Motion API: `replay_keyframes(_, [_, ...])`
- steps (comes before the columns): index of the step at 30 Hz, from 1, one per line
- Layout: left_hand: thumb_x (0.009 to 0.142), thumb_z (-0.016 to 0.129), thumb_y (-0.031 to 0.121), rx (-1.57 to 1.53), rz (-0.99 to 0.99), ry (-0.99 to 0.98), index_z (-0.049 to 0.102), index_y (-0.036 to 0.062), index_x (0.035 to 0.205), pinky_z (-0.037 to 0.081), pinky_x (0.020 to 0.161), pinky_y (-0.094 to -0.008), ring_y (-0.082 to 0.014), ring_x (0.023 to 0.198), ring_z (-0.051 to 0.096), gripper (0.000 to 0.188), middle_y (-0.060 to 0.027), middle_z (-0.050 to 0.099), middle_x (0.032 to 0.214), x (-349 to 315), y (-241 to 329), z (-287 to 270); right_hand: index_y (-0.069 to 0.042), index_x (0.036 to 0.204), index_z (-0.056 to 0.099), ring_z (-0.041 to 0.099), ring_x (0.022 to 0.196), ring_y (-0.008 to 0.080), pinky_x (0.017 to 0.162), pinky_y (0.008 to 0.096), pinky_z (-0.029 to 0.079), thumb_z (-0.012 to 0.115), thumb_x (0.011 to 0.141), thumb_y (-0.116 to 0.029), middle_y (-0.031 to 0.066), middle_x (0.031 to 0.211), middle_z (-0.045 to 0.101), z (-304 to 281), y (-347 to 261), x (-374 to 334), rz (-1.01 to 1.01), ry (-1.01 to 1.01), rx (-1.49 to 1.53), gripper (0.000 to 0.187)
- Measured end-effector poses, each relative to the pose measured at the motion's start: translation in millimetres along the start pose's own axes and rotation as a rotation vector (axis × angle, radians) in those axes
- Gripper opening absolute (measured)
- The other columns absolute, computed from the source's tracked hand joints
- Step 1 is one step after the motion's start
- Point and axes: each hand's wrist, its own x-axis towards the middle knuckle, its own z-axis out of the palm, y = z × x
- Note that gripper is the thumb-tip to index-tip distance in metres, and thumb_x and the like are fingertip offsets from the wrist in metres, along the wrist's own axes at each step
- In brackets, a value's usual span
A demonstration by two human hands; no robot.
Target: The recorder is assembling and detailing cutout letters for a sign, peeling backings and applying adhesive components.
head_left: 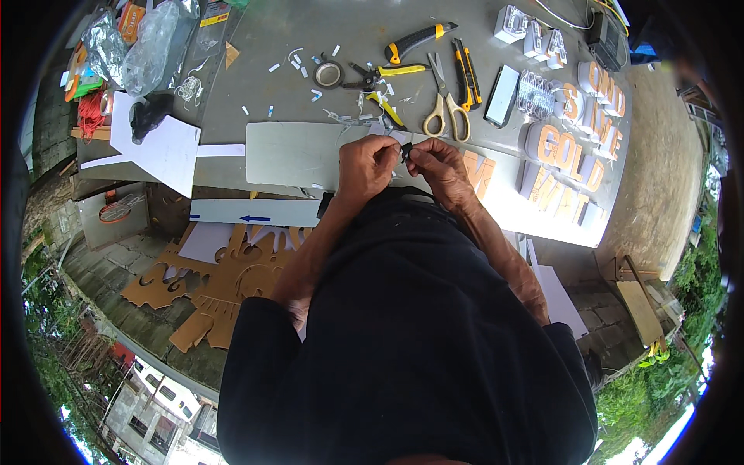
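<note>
Both hands meet at the near edge of the grey worktable, in front of my body. My right hand (440,167) is closed in a pinch on a small black piece (406,150), too small to name for sure. Close beside it, my left hand (367,164) is also pinched shut; what its fingertips hold is hidden. Thin white wires (341,118) with small light strips lie just beyond the left hand. Yellow-handled pliers (399,70), scissors (443,101) and a tape roll (328,74) rest farther out.
Two yellow-black utility knives (418,42) (466,74) and a phone (502,94) lie beyond my hands. Orange-faced sign letters (570,155) stand at the right. Plastic bags (151,50) and white sheets (155,139) occupy the left. Brown cut-out board (232,283) lies below the table edge.
</note>
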Motion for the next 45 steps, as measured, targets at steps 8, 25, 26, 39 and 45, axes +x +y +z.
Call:
replay_keyframes(8, [0.094, 0.07, 0.008, -0.742, -0.56, -0.276, 0.072, -0.0053, 0.111, 0.055, 0.083, -0.025, -0.0144, 0.095, 0.07, 0.022, -0.0087, 0.073, 0.098, 2.8, 3.0, -15.5, 0.001, 0.099, 0.065, 0.064, 0.08, 0.0152, 0.076, 0.0304, 0.05, 0.071, 0.092, -0.008, 0.0086, 0.087, 0.068, -14.1, 2.6, 3.7, 0.02, -0.003, 0.067, 0.013])
replay_keyframes(25, [0.087, 0.076, 0.012, -0.687, -0.68, -0.348, 0.073, -0.0013, 0.106, 0.051, 0.08, -0.0261, -0.0105, 0.085, 0.065, 0.024, -0.0034, 0.074, 0.094, -2.0, -15.1, -12.5, 0.0, 0.1, 0.066, 0.066, 0.082, 0.016, 0.074, 0.0303, 0.051, 0.071, 0.092, -0.01, 0.0075, 0.09, 0.069, -21.0, 2.5, 5.5, 0.137, -0.008, -0.034, 0.014])
replay_keyframes(26, [0.087, 0.077, 0.012, -0.623, -0.627, -0.334, 0.073, -0.0017, 0.106, 0.051, 0.078, -0.0263, -0.0104, 0.083, 0.065, 0.024, -0.0034, 0.074, 0.093, -3.3, -17.3, -10.9, 0.0, 0.102, 0.067, 0.067, 0.084, 0.0166, 0.075, 0.0309, 0.051, 0.071, 0.092, -0.011, 0.0073, 0.092, 0.07, -20.0, 0.2, 4.5, 0.187, 0.009, -0.059, 0.015])
replay_keyframes(39, [0.09, 0.075, 0.017, -0.515, -0.558, -0.338, 0.071, -0.0006, 0.115, 0.049, 0.072, -0.0246, -0.0088, 0.079, 0.063, 0.031, -0.0024, 0.071, 0.089, -3.9, -13.2, -0.2, 0.003, 0.097, 0.074, 0.065, 0.076, 0.0135, 0.073, 0.0274, 0.051, 0.074, 0.089, -0.01, 0.0085, 0.082, 0.073, -20.8, -5.1, 6.2, 0.123, 0.021, -0.384, 0.015])
replay_keyframes(45, [0.1, 0.064, 0.025, -0.789, -0.76, -0.377, 0.071, 0.0027, 0.119, 0.04, 0.063, -0.0214, -0.0045, 0.072, 0.052, 0.03, 0.0036, 0.064, 0.082, 2.0, -17.7, 2.6, 0.002, 0.098, 0.073, 0.065, 0.076, 0.0111, 0.072, 0.0263, 0.051, 0.075, 0.088, -0.009, 0.0067, 0.082, 0.072, -28.0, 0.4, 4.8, 0.111, -0.034, -0.281, 0.015])
